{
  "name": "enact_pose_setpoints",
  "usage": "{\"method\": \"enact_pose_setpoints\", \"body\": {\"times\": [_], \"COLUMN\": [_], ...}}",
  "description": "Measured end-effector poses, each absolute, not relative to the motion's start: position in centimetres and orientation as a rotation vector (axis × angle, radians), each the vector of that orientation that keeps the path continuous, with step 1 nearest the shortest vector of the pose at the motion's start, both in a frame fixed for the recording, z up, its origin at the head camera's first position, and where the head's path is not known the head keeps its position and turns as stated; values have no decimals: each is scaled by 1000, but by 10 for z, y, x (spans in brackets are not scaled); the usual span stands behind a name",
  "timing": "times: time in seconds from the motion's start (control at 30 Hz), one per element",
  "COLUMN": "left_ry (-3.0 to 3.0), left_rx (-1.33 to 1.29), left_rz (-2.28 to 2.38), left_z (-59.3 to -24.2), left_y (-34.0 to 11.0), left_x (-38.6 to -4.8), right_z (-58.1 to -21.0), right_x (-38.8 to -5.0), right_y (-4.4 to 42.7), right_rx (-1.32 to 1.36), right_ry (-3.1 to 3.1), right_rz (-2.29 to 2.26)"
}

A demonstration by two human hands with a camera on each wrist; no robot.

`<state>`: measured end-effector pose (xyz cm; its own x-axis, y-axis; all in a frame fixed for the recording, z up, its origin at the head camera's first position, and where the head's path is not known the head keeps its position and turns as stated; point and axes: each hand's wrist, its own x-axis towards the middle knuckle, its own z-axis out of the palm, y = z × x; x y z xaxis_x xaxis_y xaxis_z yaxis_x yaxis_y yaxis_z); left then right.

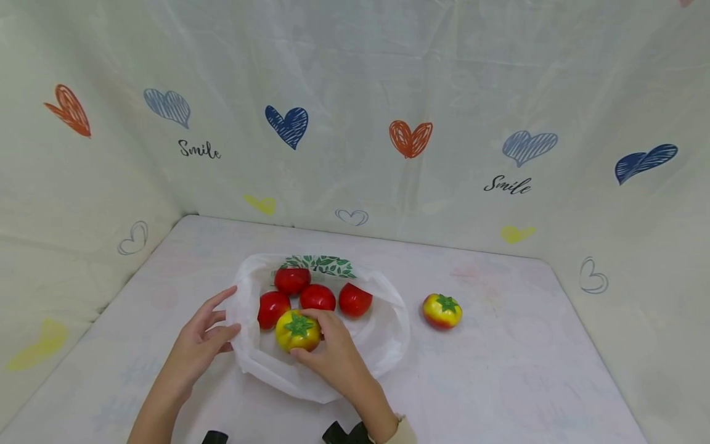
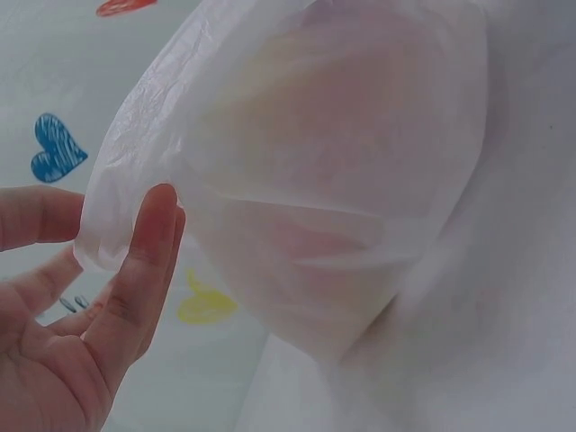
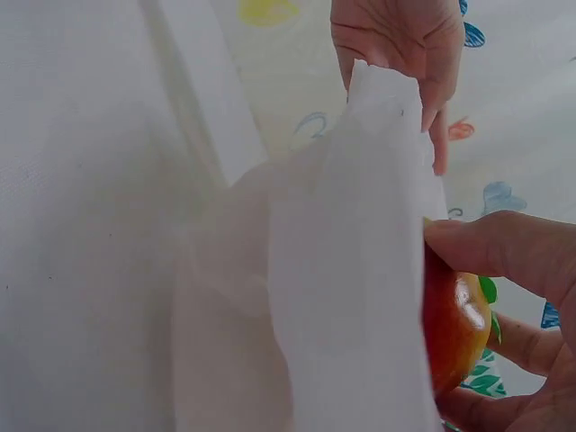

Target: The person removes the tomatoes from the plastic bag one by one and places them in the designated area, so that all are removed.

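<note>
A white plastic bag [image 1: 391,336] with green leaf print stands on the table with its mouth spread. Several glossy red round fruits [image 1: 318,297] lie inside it. At the bag's mouth, my right hand [image 1: 339,354] holds a yellow-red tomato-like fruit [image 1: 296,332] with a green star-shaped top, thumb and fingers around its sides. My left hand [image 1: 202,339] pinches the bag's left rim; the left wrist view has the thin plastic between its fingers [image 2: 148,243]. In the right wrist view the bag's side hides part of the held fruit [image 3: 459,328].
A second yellow-red fruit [image 1: 442,311] lies on the white table [image 1: 499,370] to the right of the bag. Behind the table hangs a pale curtain [image 1: 355,74] printed with hearts. Black objects [image 1: 346,433] show at the bottom edge near the wrists.
</note>
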<state>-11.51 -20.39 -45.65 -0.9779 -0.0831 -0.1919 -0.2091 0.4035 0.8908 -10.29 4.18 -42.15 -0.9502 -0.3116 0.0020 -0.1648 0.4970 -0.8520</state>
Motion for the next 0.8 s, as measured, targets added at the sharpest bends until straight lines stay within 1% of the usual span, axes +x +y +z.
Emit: {"method": "enact_pose_setpoints", "body": {"times": [0.1,0.17,0.2,0.4,0.8], "left_ry": [2583,2604,2586,2484,2489], "left_rx": [-258,-239,-234,-257,-264], "left_rz": [1644,1649,1651,1625,1618], "left_z": [-496,-505,-494,-400,-397], "left_y": [-217,-221,-217,-182,-180], "left_x": [-128,-132,-128,-95,-94], "right_z": [-418,-417,-416,-412,-405], "right_x": [-101,-100,-99,-96,-91], "right_y": [46,48,50,58,73], "right_rx": [-425,-436,-442,-458,-435], "right_ry": [2597,2603,2605,2621,2679], "right_rz": [-1461,-1470,-1473,-1488,-1498]}}
